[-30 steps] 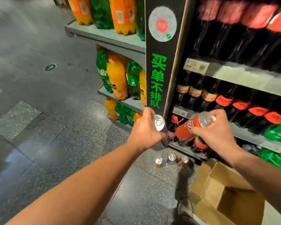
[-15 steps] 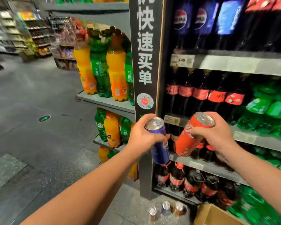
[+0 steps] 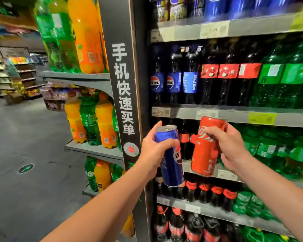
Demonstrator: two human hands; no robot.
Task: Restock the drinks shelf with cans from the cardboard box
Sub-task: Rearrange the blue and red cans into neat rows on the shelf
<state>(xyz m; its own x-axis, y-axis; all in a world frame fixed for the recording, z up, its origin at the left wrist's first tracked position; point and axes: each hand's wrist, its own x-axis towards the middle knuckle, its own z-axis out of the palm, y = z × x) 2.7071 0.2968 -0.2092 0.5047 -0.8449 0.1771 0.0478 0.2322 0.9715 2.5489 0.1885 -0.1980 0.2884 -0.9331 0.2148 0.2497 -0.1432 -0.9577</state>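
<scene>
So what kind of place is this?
Most likely a supermarket drinks aisle: shelves packed with soda bottles, price tags along the shelf edges, and more stocked racks further down the aisle.

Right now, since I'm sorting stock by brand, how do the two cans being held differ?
The blue can carries a round red, white and blue logo; the red can has white script. The left hand grips the blue can, the right hand the red can. The blue can's silver top shows plainly; the red can's barely does. Both are slim, held before the shelves.
</scene>
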